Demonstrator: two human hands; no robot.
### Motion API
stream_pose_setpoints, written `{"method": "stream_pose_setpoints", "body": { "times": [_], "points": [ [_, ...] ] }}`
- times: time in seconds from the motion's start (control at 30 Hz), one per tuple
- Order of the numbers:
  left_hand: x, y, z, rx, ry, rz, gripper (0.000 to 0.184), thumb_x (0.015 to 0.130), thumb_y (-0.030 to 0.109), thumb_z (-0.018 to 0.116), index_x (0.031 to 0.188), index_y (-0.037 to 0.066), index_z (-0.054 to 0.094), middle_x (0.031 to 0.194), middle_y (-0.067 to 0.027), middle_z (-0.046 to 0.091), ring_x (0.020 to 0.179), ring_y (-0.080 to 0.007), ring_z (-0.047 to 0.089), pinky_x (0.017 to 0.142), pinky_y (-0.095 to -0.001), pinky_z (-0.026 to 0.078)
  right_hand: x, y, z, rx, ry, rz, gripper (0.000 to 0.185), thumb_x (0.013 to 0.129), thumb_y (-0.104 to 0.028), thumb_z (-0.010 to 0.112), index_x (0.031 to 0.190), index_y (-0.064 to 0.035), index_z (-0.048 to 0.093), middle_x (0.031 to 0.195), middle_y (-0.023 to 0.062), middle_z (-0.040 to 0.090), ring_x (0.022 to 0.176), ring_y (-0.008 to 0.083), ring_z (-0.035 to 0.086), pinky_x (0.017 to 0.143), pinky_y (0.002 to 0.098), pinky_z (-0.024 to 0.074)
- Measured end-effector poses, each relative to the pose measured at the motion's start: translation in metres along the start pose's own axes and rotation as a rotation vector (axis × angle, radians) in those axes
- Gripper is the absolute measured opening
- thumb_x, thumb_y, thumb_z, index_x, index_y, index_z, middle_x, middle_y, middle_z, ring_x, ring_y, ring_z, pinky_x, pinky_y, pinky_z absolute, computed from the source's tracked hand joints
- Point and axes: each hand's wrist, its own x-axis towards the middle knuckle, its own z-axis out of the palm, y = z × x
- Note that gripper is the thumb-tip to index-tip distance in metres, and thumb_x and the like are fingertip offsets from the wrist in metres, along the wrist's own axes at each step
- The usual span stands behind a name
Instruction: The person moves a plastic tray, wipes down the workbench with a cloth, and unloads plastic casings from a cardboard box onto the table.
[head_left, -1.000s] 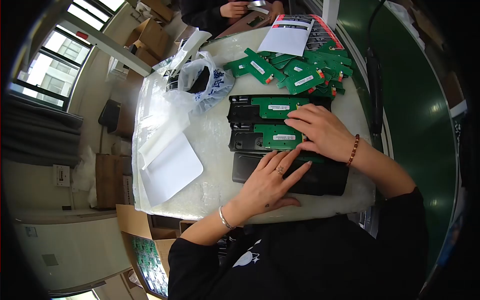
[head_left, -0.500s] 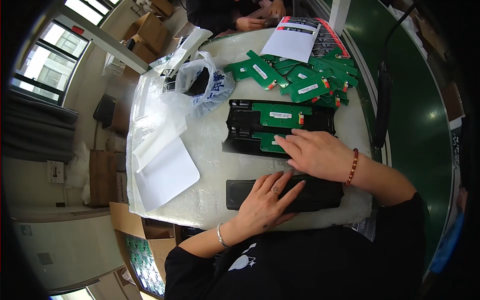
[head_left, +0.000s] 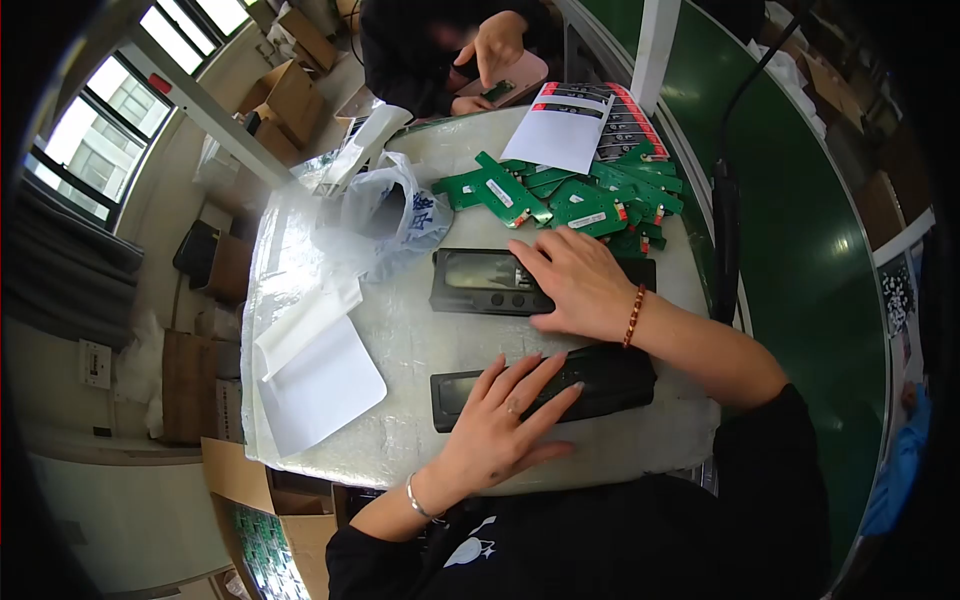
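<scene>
My left hand (head_left: 505,425) lies with spread fingers on a black casing (head_left: 615,385) near the table's front edge. A clear window shows at that casing's left end. Farther back, my right hand (head_left: 575,285) rests over a second black casing (head_left: 485,302), fingers apart, its thumb and fingertips on the casing. This one has its window and two round buttons facing up; my palm hides its middle. Just behind the right hand lies a pile of green circuit boards (head_left: 590,205) with white labels.
A plastic bag (head_left: 400,215) and white backing paper (head_left: 325,385) lie on the left of the wrapped table (head_left: 400,430). Behind the boards is a label sheet (head_left: 560,130). Across the table, a person's hand (head_left: 495,45) is over a pink tray (head_left: 525,75). A cable hangs at right.
The back casings, seen earlier with boards inside facing up, now show a window side up under my right hand. The front casing's window has come into view under my left hand.
</scene>
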Motion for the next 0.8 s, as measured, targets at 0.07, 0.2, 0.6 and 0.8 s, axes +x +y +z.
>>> {"method": "stream_pose_setpoints", "body": {
  "times": [0.07,0.2,0.6,0.8],
  "points": [
    [-0.010,0.008,-0.025,-0.025,0.067,0.028,0.063,0.067,0.034,0.074,0.122,0.012,0.050,0.120,-0.0144,0.050,0.110,-0.0296,0.047,0.092,-0.0425,0.040,-0.014,-0.017,-0.029,0.064,-0.001,-0.041,0.081,0.058,-0.031,0.078,0.124,0.0002,0.043,0.100,0.0121,0.050,0.096,0.0272,0.049,0.084,0.0358,0.0430],
    [-0.011,-0.001,-0.057,0.040,0.267,-0.054,0.071,0.059,0.039,0.080,0.118,0.010,0.052,0.116,-0.0122,0.052,0.106,-0.0311,0.050,0.089,-0.0424,0.042,-0.038,-0.052,-0.031,0.240,-0.218,-0.136,0.082,0.059,-0.035,0.078,0.125,0.0002,0.042,0.101,0.0128,0.051,0.096,0.0279,0.050,0.083,0.0365,0.0439],
    [-0.025,0.009,-0.047,0.140,-0.353,-0.319,0.087,0.053,0.050,0.077,0.125,0.011,0.048,0.108,-0.0114,0.052,0.100,-0.0308,0.049,0.082,-0.0435,0.043,-0.049,-0.046,-0.018,0.270,-0.631,-0.206,0.079,0.060,-0.040,0.078,0.115,0.0032,0.043,0.101,0.0169,0.052,0.096,0.0323,0.054,0.081,0.0394,0.0456],
    [-0.046,0.036,-0.032,0.236,-0.134,-0.243,0.074,0.064,0.045,0.073,0.125,0.013,0.049,0.109,-0.0132,0.050,0.102,-0.0293,0.045,0.083,-0.0444,0.040,-0.097,-0.075,-0.034,0.161,-0.388,-0.110,0.075,0.058,-0.035,0.078,0.112,0.0013,0.041,0.097,0.0185,0.055,0.093,0.0337,0.056,0.078,0.0399,0.0468]
  ]
}}
